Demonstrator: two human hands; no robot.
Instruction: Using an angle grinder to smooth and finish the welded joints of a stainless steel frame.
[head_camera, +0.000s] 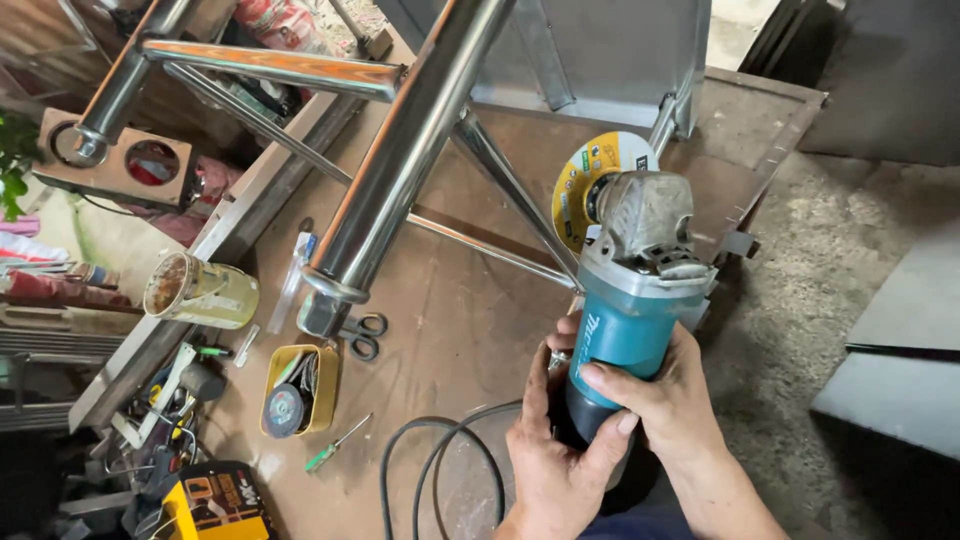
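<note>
A teal angle grinder (632, 300) with a grey head and a thin disc (590, 180) with a yellow label points away from me, over a brown metal worktable (440, 320). My right hand (670, 400) wraps the grinder's body from the right, thumb across the front. Around the tool's black rear end, by the cable, my left hand (550, 450) has closed. The disc stands beside a thin steel rod (510, 185) of a shiny stainless tube frame (400, 150); whether they touch is unclear.
Black cable (440, 460) loops on the table near me. Scissors (365, 335), a yellow tin of discs (298, 390), a green screwdriver (338, 443) and a tin can (200, 292) lie to the left. Tools clutter the lower left; concrete floor (820, 290) is on the right.
</note>
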